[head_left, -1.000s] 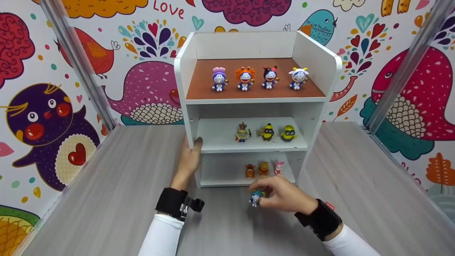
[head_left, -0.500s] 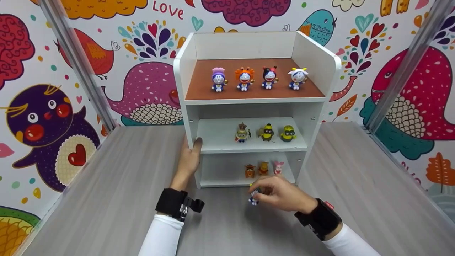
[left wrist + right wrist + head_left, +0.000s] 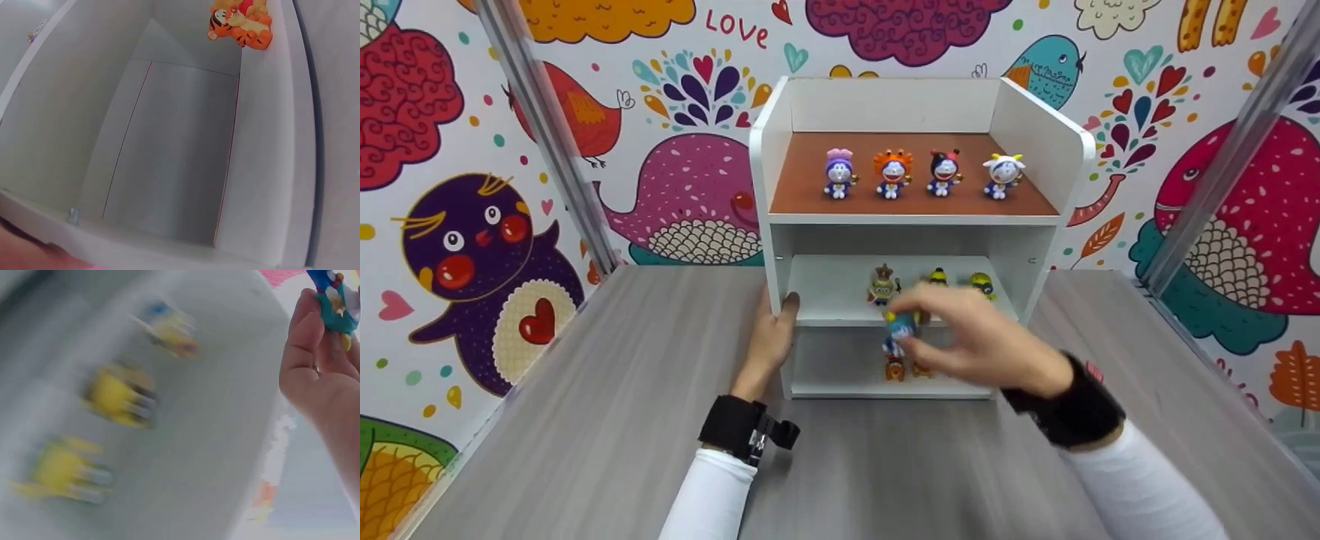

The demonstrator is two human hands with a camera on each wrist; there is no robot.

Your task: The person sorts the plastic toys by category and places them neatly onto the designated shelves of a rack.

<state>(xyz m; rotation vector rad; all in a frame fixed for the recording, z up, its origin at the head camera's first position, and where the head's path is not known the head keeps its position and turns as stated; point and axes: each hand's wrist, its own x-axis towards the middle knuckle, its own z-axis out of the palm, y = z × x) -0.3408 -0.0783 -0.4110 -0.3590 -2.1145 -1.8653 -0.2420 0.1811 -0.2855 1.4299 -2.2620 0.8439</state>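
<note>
My right hand pinches a small cartoon cat figurine with a teal hood and blue body between thumb and fingers. It is raised in front of the middle and bottom shelves; in the right wrist view the figurine shows at the top right. My left hand grips the left side panel of the white shelf unit, thumb on its front edge, fingers hidden behind. The bottom shelf bears an orange tiger figurine and a bear figurine, partly covered by the right hand.
Several hooded cat figurines stand in a row on the brown top board. Three yellow minion figurines, one with a crown, stand on the middle shelf. The unit stands on a grey wood-grain surface before a patterned wall.
My right hand has lifted the teal-hooded figurine from low before the unit to the middle shelf's height. My left hand keeps its hold on the side panel. The head view has shifted slightly.
</note>
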